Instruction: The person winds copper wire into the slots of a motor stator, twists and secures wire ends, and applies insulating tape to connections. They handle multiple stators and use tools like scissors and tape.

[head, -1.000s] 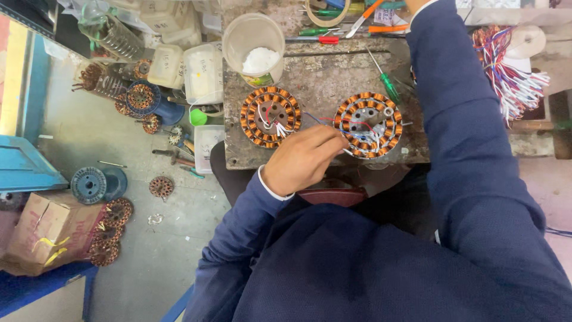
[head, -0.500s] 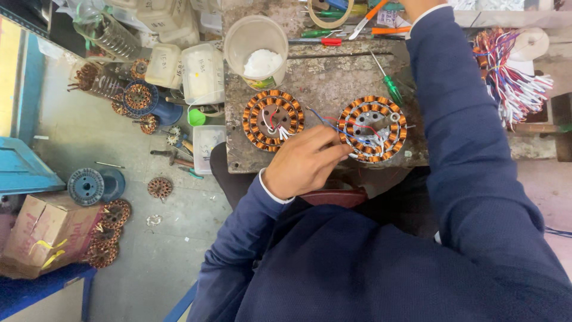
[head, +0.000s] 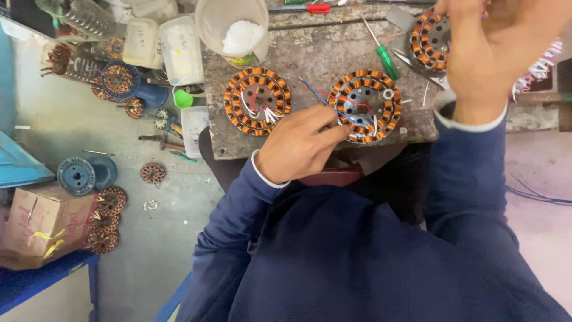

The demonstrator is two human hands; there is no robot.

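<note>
Three round copper-wound stator coils are showing. Your left hand (head: pixel 301 143) is pinching narrowly at the thin blue and red lead wires (head: pixel 325 98) of the middle stator (head: pixel 364 106), which is lying near the worn grey bench top's (head: pixel 322 50) front edge. Your right hand (head: pixel 494 45) is gripping another stator (head: pixel 430 39) at two o'clock, lifted. The third stator (head: pixel 257 100) is sitting at nine o'clock of the middle one, bare bench between them.

Left hand (head: pixel 301 143) pinches wires at the middle stator (head: pixel 365 105); right hand (head: pixel 494 50) lifts another stator (head: pixel 429 39).
</note>
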